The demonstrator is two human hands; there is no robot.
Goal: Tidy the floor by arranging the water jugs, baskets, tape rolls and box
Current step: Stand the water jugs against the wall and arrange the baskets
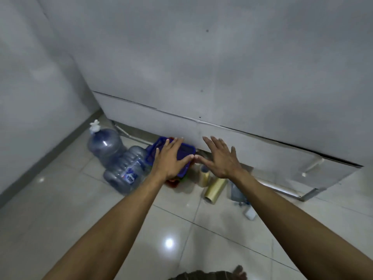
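Observation:
Both my arms reach forward over the tiled floor. My left hand (170,158) is spread flat in front of a blue basket (186,153), which sits on a red basket (173,183) by the white cabinet. My right hand (220,158) is spread with straight fingers beside it, thumb tips nearly meeting. One water jug (105,143) with a white cap stands upright at the left. A second water jug (126,170) lies on its side next to the baskets. A yellowish tape roll (204,174) and a gold roll (215,189) lie below my right hand.
A large white cabinet (222,87) fills the background, its lower panel edge running down to the right. A grey bag (237,191) and a small white object (250,214) lie on the floor at the right. A wall stands at the left.

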